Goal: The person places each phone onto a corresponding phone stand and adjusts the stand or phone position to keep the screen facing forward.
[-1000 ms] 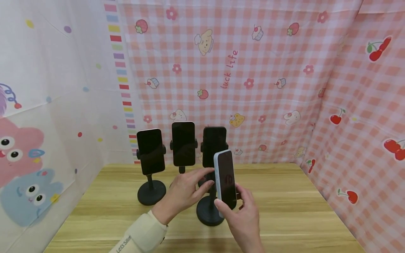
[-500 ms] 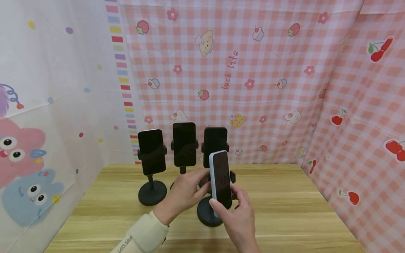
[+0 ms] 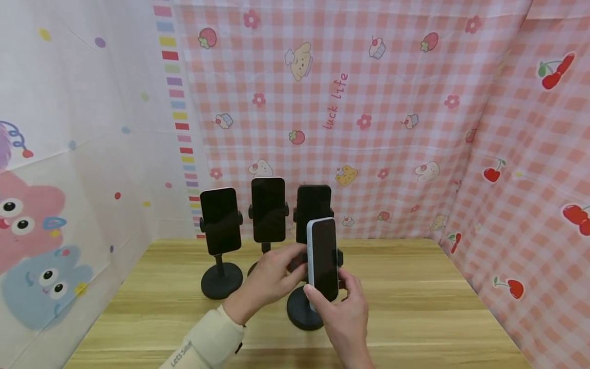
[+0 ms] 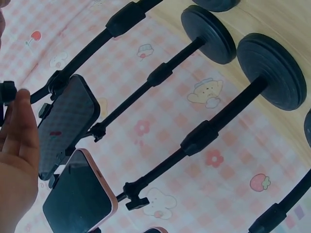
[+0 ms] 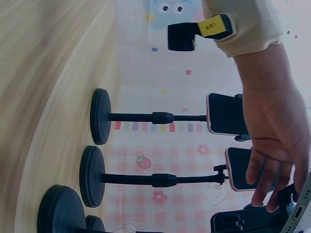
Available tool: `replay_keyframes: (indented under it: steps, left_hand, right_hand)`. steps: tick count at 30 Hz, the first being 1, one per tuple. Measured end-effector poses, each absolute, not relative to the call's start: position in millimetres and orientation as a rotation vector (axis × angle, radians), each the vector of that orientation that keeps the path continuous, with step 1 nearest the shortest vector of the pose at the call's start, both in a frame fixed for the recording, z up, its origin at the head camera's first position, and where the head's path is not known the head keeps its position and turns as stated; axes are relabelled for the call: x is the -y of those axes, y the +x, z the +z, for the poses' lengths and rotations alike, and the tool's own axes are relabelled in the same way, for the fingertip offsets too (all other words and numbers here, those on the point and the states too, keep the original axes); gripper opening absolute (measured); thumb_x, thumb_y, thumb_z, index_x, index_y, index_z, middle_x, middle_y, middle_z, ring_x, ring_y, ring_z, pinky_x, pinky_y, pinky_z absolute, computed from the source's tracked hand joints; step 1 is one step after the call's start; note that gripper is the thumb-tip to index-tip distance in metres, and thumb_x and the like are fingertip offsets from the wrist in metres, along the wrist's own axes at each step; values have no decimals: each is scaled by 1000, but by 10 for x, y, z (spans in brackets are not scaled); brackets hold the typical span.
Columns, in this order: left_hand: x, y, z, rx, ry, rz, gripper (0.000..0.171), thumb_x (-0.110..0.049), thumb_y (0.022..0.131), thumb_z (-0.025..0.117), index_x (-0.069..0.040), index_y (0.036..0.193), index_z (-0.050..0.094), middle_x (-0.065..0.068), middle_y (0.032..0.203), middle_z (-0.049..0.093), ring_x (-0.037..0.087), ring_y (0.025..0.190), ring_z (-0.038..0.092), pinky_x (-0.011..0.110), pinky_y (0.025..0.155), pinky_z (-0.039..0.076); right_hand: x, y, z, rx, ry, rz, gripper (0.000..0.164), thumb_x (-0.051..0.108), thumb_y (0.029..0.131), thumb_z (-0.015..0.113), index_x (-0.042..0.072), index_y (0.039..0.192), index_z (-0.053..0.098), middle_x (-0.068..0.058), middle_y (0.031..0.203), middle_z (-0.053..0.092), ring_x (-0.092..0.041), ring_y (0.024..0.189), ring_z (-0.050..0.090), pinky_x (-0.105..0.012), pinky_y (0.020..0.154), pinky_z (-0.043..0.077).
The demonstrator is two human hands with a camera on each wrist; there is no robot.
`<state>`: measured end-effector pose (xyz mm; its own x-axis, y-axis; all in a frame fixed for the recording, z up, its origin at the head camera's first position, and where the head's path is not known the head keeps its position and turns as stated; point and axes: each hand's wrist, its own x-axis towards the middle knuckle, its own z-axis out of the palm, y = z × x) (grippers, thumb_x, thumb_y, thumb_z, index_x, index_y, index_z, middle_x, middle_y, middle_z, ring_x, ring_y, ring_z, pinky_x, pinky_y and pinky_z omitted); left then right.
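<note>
In the head view my right hand (image 3: 342,312) holds a smartphone (image 3: 324,259) with a light blue edge, upright and dark-screened. It is in front of the nearest black phone stand (image 3: 304,310), against or just before its clamp (image 3: 340,258); contact is hidden. My left hand (image 3: 272,274) grips the left side of that clamp with thumb and fingers. The left wrist view has the left hand (image 4: 19,165) at the frame's edge, fingertips on a black clamp part (image 4: 7,92). From the right wrist, the left hand (image 5: 279,121) shows beside the phone's edge (image 5: 299,208).
Behind stand several more phones on black stands: a left phone (image 3: 220,221), a middle phone (image 3: 269,210) and a right phone (image 3: 313,205), partly covered. The wooden table (image 3: 415,307) ends at a checked pink curtain (image 3: 392,154).
My right hand has brought the phone left, in front of the nearest stand's clamp, and straightened it a little. My left hand has stayed at the clamp's left side.
</note>
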<state>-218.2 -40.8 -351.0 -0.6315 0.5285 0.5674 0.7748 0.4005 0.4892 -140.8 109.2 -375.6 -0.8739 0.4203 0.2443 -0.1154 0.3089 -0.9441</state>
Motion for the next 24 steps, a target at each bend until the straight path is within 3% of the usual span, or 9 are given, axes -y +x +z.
replay_keyframes:
  steps: [12,18,24]
  left_hand:
    - [427,-2196,-3436,2413,-1237,-1088,13,-11,92,58,-13,104,60,-3,81,59,9,66,52,25,54,47]
    - [457,-2215,-3421,2463,-1253,-1102,14,-13,93,57,-14,108,59,-2,81,58,10,67,52,26,56,48]
    - [485,-2214,-3403,2509,-1288,-1166,20,-18,95,55,-14,115,58,-2,90,63,9,73,55,30,66,54]
  right_hand:
    - [-1057,-1468,-3844,2035,-268,1454,76,38,61,88,1,121,59,-12,106,57,-23,94,44,-42,77,37]
    - [-1045,-1515,-3915,2008,-247,1369,77,33,59,90,-2,121,58,-15,109,57,-25,98,47,-49,85,40]
    - [-1038,-1558,-3990,1953,-211,1236,78,30,56,92,-3,119,59,-15,106,57,-23,96,47,-46,80,41]
